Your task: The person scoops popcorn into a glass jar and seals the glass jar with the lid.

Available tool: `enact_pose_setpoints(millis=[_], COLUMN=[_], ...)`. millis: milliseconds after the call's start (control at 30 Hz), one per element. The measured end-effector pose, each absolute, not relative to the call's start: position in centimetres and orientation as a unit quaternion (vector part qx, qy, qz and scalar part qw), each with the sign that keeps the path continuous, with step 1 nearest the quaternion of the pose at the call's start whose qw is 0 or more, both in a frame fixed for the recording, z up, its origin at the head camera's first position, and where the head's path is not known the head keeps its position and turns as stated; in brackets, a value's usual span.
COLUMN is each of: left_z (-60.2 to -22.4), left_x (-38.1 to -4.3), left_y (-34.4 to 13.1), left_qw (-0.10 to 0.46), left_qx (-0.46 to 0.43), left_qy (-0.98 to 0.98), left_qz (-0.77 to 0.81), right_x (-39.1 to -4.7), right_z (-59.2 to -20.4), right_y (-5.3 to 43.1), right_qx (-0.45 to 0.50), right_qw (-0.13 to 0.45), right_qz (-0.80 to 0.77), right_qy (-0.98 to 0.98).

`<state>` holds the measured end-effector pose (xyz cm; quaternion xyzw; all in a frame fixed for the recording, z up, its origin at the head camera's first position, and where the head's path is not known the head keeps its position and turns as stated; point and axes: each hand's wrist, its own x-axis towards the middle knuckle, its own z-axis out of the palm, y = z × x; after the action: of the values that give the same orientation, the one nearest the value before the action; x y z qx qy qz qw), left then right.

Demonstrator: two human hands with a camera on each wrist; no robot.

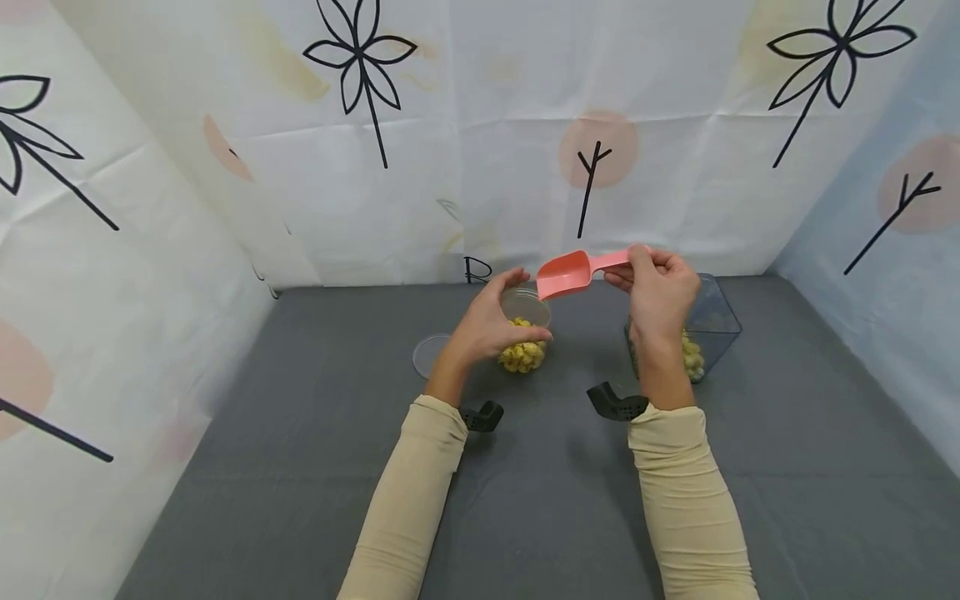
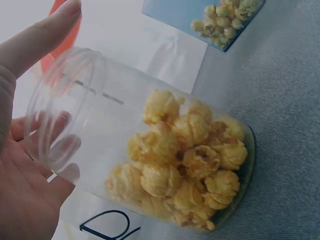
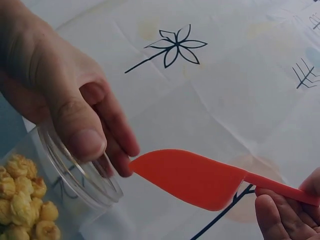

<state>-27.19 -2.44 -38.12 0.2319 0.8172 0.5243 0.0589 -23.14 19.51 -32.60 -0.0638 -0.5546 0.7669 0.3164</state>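
A clear round jar (image 1: pixel 527 310) holds caramel popcorn (image 2: pixel 182 165) in its lower part and stands uncapped on the table. My left hand (image 1: pixel 491 321) spreads around the jar's upper part, its thumb on the near side and its fingers on the far side. In the left wrist view a gap shows between that thumb and the rim. Above and right of the jar, my right hand (image 1: pixel 660 287) pinches the handle of a pink scoop (image 1: pixel 564 275). The scoop's tip points at the jar's mouth, and no popcorn shows in its bowl.
A clear rectangular container (image 1: pixel 718 321) with more popcorn (image 1: pixel 692 357) stands behind the right wrist, partly hidden. Left of the jar a clear round lid (image 1: pixel 429 354) lies flat on the grey table (image 1: pixel 337 467). Patterned cloth walls (image 1: pixel 487 192) border the table at the back and sides.
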Motion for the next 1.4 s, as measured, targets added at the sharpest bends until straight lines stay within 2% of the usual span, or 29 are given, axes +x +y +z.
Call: enact_pose_setpoints(millis=[300,633,1233,1400], left_z=[-36.5,-34.5,-33.0,-33.1], left_x=[-27.0,-26.7,-25.5,-25.2], left_y=[-1.8,-0.4,3.6,4.8], left_qw=[0.021,-0.001,0.043,0.039], left_qx=[0.241,0.262,0.319,0.339], left_qy=[0.826,0.820,0.816,0.814], left_qz=[0.510,0.510,0.480,0.470], right_x=[-22.0,-21.2,-20.1,-19.6], right_z=[-31.3,-30.4,-29.8,-29.7], right_y=[21.2,22.9,26.8,27.9], right_qx=[-0.075,-0.060,-0.108,-0.121], right_qw=[0.329,0.371,0.429,0.445], right_qz=[0.765,0.754,0.720,0.705], right_qy=[-0.549,-0.539,-0.534,-0.538])
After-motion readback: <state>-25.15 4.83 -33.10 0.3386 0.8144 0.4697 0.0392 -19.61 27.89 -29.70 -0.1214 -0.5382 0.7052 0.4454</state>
